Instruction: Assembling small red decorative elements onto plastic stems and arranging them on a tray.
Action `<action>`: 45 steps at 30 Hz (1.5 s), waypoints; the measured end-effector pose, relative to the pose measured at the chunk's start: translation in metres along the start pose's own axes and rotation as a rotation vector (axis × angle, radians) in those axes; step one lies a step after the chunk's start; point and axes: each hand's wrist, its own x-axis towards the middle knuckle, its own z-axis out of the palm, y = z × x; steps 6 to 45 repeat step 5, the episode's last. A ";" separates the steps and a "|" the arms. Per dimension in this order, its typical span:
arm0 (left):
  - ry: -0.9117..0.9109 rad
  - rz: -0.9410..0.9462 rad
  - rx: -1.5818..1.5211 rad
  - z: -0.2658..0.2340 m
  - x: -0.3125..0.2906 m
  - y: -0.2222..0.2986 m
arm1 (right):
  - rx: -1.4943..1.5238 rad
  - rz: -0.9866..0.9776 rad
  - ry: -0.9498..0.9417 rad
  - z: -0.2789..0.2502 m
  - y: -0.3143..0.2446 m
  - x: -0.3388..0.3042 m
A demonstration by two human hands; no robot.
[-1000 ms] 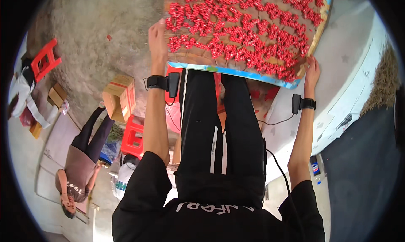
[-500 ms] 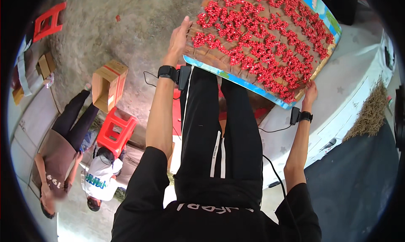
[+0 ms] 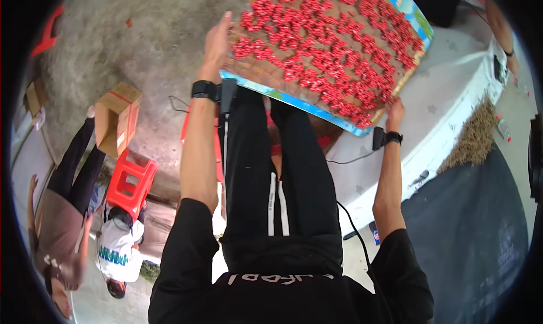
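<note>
A wide, flat board (image 3: 288, 99) with a blue printed edge and a brown top spans the space in front of my legs. Many sprigs of small red berries (image 3: 322, 47) lie spread over it, and its far part runs out of the picture. My left hand (image 3: 218, 41) is closed on the board's left edge, its fingers partly hidden underneath. At the near right corner my right hand (image 3: 395, 113) grips the board, close to the berries. A black strap with a small device sits on each wrist.
To the right is a white-covered surface (image 3: 435, 106) with a heap of dry twigs (image 3: 472, 134) and a dark sheet (image 3: 469, 211). At left are an open cardboard box (image 3: 116, 117), a red stool (image 3: 131, 177) and two people. Another person's arm (image 3: 500, 33) shows at far right.
The whole view has shifted, so the board, my hands and the surroundings appear further left. Another person's arm has come into sight at upper right. Both hands keep their hold.
</note>
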 end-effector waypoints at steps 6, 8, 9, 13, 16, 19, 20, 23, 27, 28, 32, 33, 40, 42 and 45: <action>0.013 -0.061 -0.044 0.006 -0.001 0.007 | 0.110 0.113 0.041 0.005 -0.014 -0.011; 0.013 -0.061 -0.044 0.006 -0.001 0.007 | 0.110 0.113 0.041 0.005 -0.014 -0.011; 0.013 -0.061 -0.044 0.006 -0.001 0.007 | 0.110 0.113 0.041 0.005 -0.014 -0.011; 0.013 -0.061 -0.044 0.006 -0.001 0.007 | 0.110 0.113 0.041 0.005 -0.014 -0.011; 0.013 -0.061 -0.044 0.006 -0.001 0.007 | 0.110 0.113 0.041 0.005 -0.014 -0.011; 0.013 -0.061 -0.044 0.006 -0.001 0.007 | 0.110 0.113 0.041 0.005 -0.014 -0.011; 0.013 -0.061 -0.044 0.006 -0.001 0.007 | 0.110 0.113 0.041 0.005 -0.014 -0.011; 0.013 -0.061 -0.044 0.006 -0.001 0.007 | 0.110 0.113 0.041 0.005 -0.014 -0.011; 0.013 -0.061 -0.044 0.006 -0.001 0.007 | 0.110 0.113 0.041 0.005 -0.014 -0.011; 0.013 -0.061 -0.044 0.006 -0.001 0.007 | 0.110 0.113 0.041 0.005 -0.014 -0.011; 0.013 -0.061 -0.044 0.006 -0.001 0.007 | 0.110 0.113 0.041 0.005 -0.014 -0.011; 0.013 -0.061 -0.044 0.006 -0.001 0.007 | 0.110 0.113 0.041 0.005 -0.014 -0.011; 0.013 -0.061 -0.044 0.006 -0.001 0.007 | 0.110 0.113 0.041 0.005 -0.014 -0.011; 0.013 -0.061 -0.044 0.006 -0.001 0.007 | 0.110 0.113 0.041 0.005 -0.014 -0.011; 0.013 -0.061 -0.044 0.006 -0.001 0.007 | 0.110 0.113 0.041 0.005 -0.014 -0.011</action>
